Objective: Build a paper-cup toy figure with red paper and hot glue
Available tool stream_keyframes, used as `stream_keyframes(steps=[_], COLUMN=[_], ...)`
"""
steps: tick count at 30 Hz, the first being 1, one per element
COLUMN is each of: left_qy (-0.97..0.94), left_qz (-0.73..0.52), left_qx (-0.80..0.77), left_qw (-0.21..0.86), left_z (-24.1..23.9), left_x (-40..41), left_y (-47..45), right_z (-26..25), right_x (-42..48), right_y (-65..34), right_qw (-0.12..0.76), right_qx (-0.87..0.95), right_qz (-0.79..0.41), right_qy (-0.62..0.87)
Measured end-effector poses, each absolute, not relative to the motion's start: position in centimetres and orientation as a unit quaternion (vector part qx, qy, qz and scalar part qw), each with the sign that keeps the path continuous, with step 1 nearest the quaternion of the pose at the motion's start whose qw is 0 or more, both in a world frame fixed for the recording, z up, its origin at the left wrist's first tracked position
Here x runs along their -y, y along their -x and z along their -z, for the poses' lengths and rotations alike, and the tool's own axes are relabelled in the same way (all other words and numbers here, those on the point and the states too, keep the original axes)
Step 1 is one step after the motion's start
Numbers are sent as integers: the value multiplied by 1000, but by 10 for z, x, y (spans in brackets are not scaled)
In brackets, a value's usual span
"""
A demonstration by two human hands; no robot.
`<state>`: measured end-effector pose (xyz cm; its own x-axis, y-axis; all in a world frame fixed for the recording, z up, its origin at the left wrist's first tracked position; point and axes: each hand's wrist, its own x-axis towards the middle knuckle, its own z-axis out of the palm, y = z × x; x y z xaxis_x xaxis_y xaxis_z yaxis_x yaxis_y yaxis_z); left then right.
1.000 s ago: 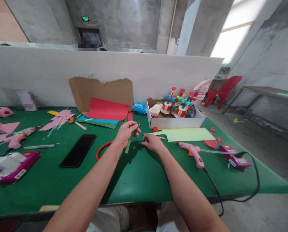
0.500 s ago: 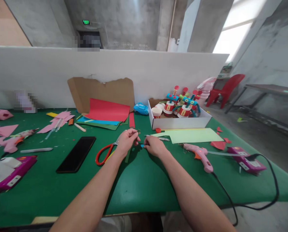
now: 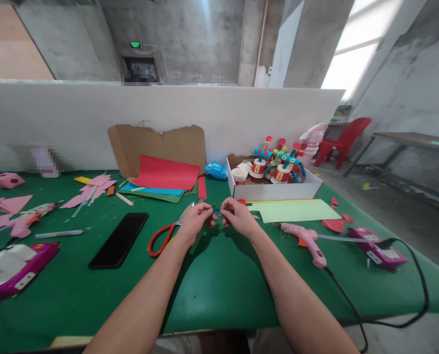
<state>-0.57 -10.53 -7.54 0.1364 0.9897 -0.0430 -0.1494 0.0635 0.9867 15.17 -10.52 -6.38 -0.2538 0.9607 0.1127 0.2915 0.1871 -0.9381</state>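
Observation:
My left hand (image 3: 197,220) is pinched on a narrow green paper strip (image 3: 196,243), whose tail hangs below the palm. Facing it closely, my right hand (image 3: 238,216) has its fingertips closed on a small blue paper piece (image 3: 217,211). The blue piece meets or nearly meets the strip's upper end; I cannot tell whether they touch. Red-handled scissors (image 3: 160,240) lie just left of my left hand, partly hidden by it. Beyond my right hand is a light green paper sheet (image 3: 296,211).
A pink glue gun (image 3: 306,238) with a trailing cord lies right, by a purple power strip (image 3: 377,248). A phone (image 3: 119,241) lies left. Behind stand a white box (image 3: 278,191) of paper-cup figures and stacked coloured paper (image 3: 169,172). Pink scraps (image 3: 94,184) lie far left.
My right hand has risen off the table, bringing the blue piece up to the green strip at my left fingertips. The camera view has shifted slightly.

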Motion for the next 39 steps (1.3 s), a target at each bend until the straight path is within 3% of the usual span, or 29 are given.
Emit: stream_keyframes(steps=[6, 39], left_qy=[-491, -491], left_qz=[-481, -475], left_qx=[-422, -401], left_qw=[591, 610], left_z=[76, 78], left_x=[107, 108], left_y=[4, 2], right_z=[68, 74], right_x=[99, 99], right_y=[-150, -148], right_qw=[455, 462], right_qx=[656, 633], right_qz=[-395, -395], right_qy=[454, 480])
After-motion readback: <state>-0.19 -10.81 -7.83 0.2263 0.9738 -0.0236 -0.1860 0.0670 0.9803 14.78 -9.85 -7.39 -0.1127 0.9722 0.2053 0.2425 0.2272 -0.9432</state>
